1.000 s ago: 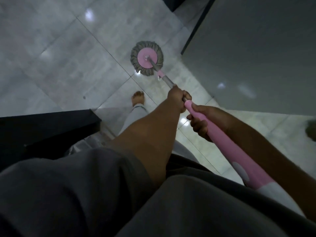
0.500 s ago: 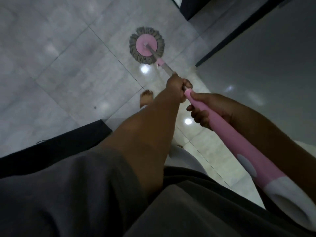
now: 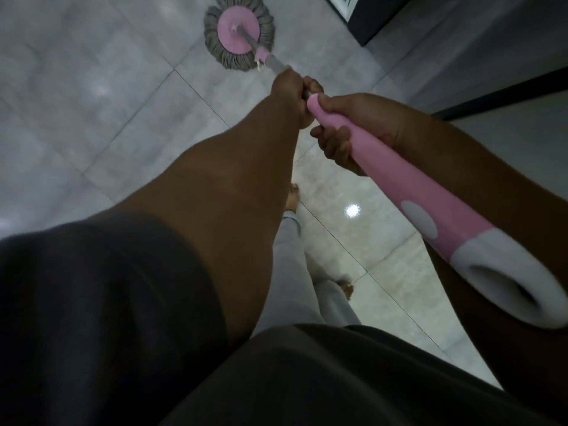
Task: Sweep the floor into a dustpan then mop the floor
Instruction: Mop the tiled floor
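Nearest, at the lower right of the frame, is the white cap at the end of the mop. From there its thick pink grip runs up toward the centre. The right hand is wrapped round the far end of that grip, with the thumb on top and the fingers curled underneath. Just beyond it, almost touching, the left hand is closed round the thin grey shaft. At the top centre the round head lies flat on the tiled floor.

The mop looks light. It is a stiff pole with a soft fringe of strands around a hard pink disc. If the fringe is damp it should drag a little on the tiles. The fat grip gives the firmer hold, while the bare shaft is narrow and probably slicker. A wider gap between the hands would likely give more leverage when pushing. The tiles are glossy and may get slippery when wet, which matters for bare feet.

In view are one mop with one head, two hands, both gripping it, and two bare feet on the floor. One dark cabinet stands at the upper right. No broom, dustpan or bucket shows.
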### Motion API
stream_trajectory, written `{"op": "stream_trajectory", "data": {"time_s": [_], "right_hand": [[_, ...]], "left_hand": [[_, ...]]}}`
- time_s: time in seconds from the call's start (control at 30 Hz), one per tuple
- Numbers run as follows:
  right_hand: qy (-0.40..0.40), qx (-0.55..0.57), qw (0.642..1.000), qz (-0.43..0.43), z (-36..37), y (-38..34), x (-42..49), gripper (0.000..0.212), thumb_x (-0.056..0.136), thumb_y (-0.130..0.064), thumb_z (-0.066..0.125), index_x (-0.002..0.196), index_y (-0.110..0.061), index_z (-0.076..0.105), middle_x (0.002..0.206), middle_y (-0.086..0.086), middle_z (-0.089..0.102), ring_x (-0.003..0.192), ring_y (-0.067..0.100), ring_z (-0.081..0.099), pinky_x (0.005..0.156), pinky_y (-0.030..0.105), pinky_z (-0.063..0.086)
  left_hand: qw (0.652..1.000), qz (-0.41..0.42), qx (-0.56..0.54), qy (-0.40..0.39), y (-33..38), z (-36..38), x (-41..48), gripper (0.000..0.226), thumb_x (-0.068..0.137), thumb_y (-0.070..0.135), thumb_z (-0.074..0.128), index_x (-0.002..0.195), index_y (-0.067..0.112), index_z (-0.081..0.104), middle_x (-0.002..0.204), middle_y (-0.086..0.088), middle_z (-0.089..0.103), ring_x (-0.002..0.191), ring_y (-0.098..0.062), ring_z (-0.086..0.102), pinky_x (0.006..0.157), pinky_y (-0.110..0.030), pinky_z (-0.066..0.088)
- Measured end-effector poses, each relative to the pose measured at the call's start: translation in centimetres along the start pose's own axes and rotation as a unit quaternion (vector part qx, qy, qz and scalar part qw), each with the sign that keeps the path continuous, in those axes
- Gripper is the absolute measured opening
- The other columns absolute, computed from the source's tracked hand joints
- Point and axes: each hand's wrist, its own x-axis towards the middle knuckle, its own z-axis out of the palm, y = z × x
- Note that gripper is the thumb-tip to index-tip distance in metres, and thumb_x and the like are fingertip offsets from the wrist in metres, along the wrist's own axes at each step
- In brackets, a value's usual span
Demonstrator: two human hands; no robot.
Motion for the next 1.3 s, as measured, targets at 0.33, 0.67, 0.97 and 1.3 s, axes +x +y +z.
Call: {"op": "stream_trajectory", "data": {"time_s": [0.33, 0.67, 0.97, 1.3], "right_hand": [[0.042, 0.024, 0.997, -0.054, -4.8, 14.1, -7.7, 0.035, 0.095, -0.042, 0.057, 0.094, -0.007, 0.056, 0.065, -0.002, 0.042, 0.038, 0.004, 0.041, 0.037, 0.013, 0.04], [0.094, 0.144, 0.985, -0.031, -11.4, 31.1, -14.8, 0.039, 0.095, -0.044, 0.055, 0.093, -0.005, 0.053, 0.061, -0.002, 0.042, 0.035, 0.004, 0.041, 0.033, 0.015, 0.037], [0.102, 0.126, 0.987, -0.014, -9.4, 25.1, -13.1, 0.04, 0.095, -0.045, 0.054, 0.091, -0.005, 0.053, 0.056, -0.001, 0.044, 0.033, 0.006, 0.04, 0.032, 0.015, 0.036], [0.102, 0.103, 0.989, -0.025, -2.1, 1.6, -5.6, 0.039, 0.091, -0.046, 0.058, 0.086, -0.007, 0.053, 0.061, -0.003, 0.043, 0.035, 0.004, 0.04, 0.032, 0.015, 0.037]], "left_hand": [[0.992, -0.051, 0.116, 0.009, -14.3, -4.2, -5.0, 0.045, 0.103, 0.05, 0.035, 0.074, 0.016, 0.037, 0.042, 0.004, 0.035, 0.028, -0.008, 0.035, 0.035, -0.01, 0.029], [0.966, -0.15, 0.212, 0.01, -32.4, -8.3, -11.2, 0.044, 0.099, 0.051, 0.047, 0.075, 0.014, 0.046, 0.045, 0.006, 0.039, 0.028, -0.006, 0.036, 0.038, -0.005, 0.031], [0.96, -0.131, 0.246, -0.01, -26.9, -5.8, -10.1, 0.048, 0.102, 0.052, 0.037, 0.072, 0.015, 0.039, 0.041, 0.004, 0.036, 0.029, -0.01, 0.036, 0.038, -0.011, 0.034], [0.979, -0.078, 0.186, -0.038, -5.4, 5.4, -1.4, 0.043, 0.105, 0.045, 0.036, 0.077, 0.013, 0.041, 0.047, 0.001, 0.035, 0.036, -0.01, 0.033, 0.035, -0.013, 0.03]]}}
